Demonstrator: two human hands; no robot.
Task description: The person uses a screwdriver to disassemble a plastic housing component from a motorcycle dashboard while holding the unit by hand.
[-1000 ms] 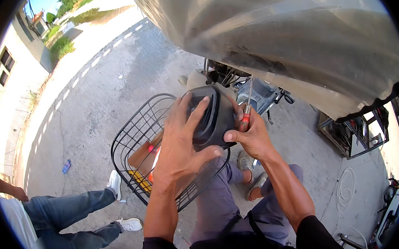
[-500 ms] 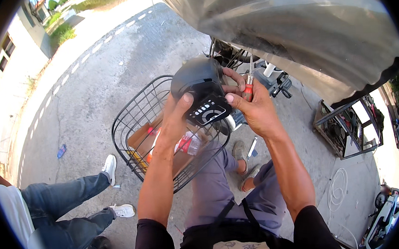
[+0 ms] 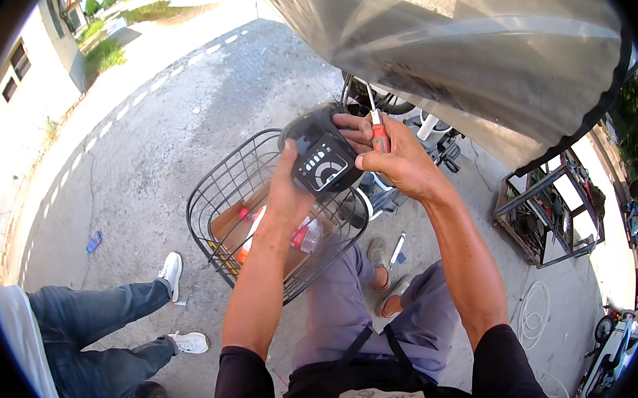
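While my left hand (image 3: 288,188) clasps the display unit (image 3: 324,167) mid-frame, my right hand (image 3: 407,162) pinches its edge and a screwdriver (image 3: 379,134): inspection, I judge, next needing steady support.

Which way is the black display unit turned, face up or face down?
Face up: the black display unit shows its white-marked panel, with the left hand and right hand at its sides.

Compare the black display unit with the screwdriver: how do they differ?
The display unit is broad; the screwdriver is slim. The display unit is black with pale markings, the screwdriver red-handled with a metal shaft. The left hand and right hand hold the display unit; only the right hand holds the screwdriver. They share the right hand's grip.
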